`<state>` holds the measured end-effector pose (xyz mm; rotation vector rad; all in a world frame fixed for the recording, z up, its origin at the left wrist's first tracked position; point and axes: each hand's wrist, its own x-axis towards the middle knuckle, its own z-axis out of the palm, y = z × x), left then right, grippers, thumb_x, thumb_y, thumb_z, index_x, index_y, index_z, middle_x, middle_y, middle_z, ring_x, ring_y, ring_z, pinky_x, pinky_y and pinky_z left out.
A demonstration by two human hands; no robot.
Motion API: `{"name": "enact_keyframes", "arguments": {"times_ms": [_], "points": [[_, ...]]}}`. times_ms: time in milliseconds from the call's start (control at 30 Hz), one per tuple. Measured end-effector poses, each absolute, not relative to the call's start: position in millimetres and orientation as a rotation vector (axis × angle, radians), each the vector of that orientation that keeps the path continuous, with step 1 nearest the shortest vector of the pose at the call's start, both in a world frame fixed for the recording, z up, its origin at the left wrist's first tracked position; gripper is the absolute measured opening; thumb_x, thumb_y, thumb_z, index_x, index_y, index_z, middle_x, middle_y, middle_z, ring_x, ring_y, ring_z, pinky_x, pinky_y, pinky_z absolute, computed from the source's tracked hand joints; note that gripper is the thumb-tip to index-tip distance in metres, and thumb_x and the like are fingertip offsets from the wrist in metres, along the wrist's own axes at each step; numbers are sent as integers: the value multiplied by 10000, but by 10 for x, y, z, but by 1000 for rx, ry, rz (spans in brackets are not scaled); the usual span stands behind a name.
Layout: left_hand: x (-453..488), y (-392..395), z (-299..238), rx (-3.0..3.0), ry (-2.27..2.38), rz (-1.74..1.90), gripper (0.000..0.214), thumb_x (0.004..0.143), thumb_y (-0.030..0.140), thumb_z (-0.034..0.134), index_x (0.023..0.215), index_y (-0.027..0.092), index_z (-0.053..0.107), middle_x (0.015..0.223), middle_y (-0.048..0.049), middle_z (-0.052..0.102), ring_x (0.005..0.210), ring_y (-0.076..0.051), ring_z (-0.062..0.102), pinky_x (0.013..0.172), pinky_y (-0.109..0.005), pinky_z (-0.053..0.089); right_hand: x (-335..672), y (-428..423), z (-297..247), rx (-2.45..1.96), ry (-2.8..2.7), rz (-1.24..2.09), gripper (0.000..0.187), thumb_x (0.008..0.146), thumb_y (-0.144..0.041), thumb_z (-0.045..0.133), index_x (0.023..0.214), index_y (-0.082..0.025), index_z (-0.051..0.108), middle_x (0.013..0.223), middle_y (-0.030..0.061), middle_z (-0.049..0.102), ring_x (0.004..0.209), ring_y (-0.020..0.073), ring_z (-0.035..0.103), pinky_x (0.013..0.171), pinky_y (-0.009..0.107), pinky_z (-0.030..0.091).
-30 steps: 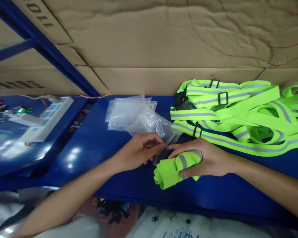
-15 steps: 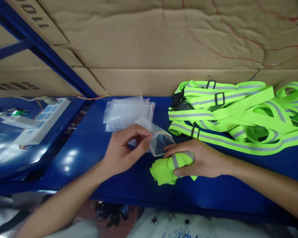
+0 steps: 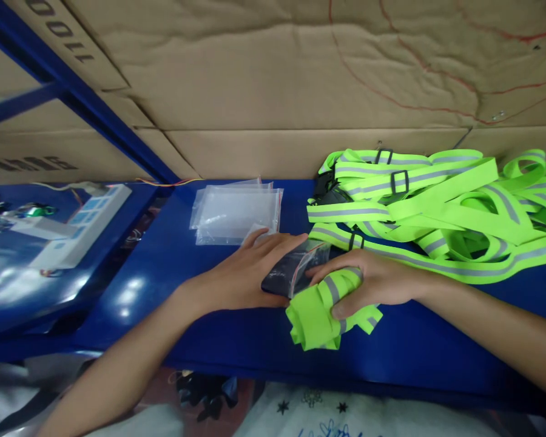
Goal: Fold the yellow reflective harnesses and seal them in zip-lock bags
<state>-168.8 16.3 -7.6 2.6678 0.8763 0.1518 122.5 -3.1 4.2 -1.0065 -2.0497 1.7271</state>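
My left hand [image 3: 241, 270] is around a clear zip-lock bag [image 3: 295, 264], fingers along its far side and thumb along its near side. The bag's red-lined edge faces right, and dark surface shows through the plastic. My right hand [image 3: 368, 282] grips a folded bundle of neon-yellow reflective strap [image 3: 321, 309] with a grey stripe, close to that edge. A short end of the strap sticks out below the palm. The right fingertips reach to the bag's edge; whether they touch it I cannot tell.
A stack of flat clear zip-lock bags [image 3: 239, 212] lies behind my left hand. Loose reflective straps with black buckles [image 3: 437, 212] are heaped at the right on the blue table [image 3: 173, 243]. A white power strip [image 3: 88, 224] is at the left. Cardboard [image 3: 255, 79] lines the back.
My left hand has gone from pinching the bag's edge to spreading around the bag. The right hand and strap bundle have shifted slightly right and nearer to me.
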Motion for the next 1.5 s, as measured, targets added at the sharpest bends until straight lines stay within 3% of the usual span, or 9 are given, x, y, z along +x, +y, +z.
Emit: {"name": "enact_keyframes", "arguments": {"times_ms": [233,400,600,867,967,1067,1333,1400,1500], "points": [[-1677,162,-79,2794,989,210,948,918,596,674,1650,327,135,1541,-134,510,1431,-323,486,1268,-582,230,1564,74,363,-1363,-1576,1620,516,624,-305,949,1121,-268,815,949,1,803,813,214,769,684,272,625],[-1646,134,-78,2863,1063,225,928,961,577,622,1656,287,80,1510,-159,534,1394,-321,516,1253,-598,224,1651,115,489,-1383,-1186,1638,568,636,-244,937,1184,-223,787,1035,61,808,821,240,787,732,310,653],[-1565,1,-119,2856,1161,212,1043,886,729,614,1659,244,109,1420,-175,578,1353,-369,529,1213,-648,264,1561,121,360,-1345,-1017,1723,569,645,-187,928,1193,-172,774,1100,116,797,903,285,795,781,334,679],[-1484,-86,-240,2792,1448,216,1017,847,806,580,1632,241,266,1368,-186,578,1304,-416,529,1168,-709,280,1508,132,252,-1307,-959,1770,578,618,-227,946,1172,-192,784,1094,101,800,910,286,794,792,345,683],[-1475,-86,-260,2780,1431,232,1037,822,854,552,1625,254,285,1377,-177,567,1317,-410,521,1168,-708,292,1424,82,269,-1202,-885,1799,555,666,-267,916,1197,-193,774,1114,102,796,958,299,785,861,387,666],[-1467,-86,-262,2759,1452,250,1018,819,868,532,1600,243,339,1381,-181,568,1311,-417,526,1161,-725,299,1338,32,247,-1265,-968,1679,577,617,-233,942,1172,-220,782,1079,71,805,980,301,779,927,413,635],[-1436,-114,-248,2787,1529,270,978,782,833,636,1498,188,472,1353,-199,592,1296,-431,551,1176,-763,261,1301,30,81,-1327,-958,1659,565,593,-228,950,1136,-226,796,1119,71,796,1010,295,770,940,431,620],[-1418,-117,-262,2817,1491,304,988,788,809,657,1506,163,450,1441,-218,550,1374,-429,508,1217,-736,225,1277,12,72,-1348,-984,1633,556,585,-226,954,1120,-227,801,1092,66,801,989,285,773,949,428,615],[-1387,-101,-297,2805,1391,333,1052,833,791,620,1598,153,280,1597,-214,435,1506,-382,393,1268,-663,213,1239,-22,66,-1358,-977,1639,560,584,-237,956,1121,-232,798,1066,62,805,986,281,773,947,426,616]]}}
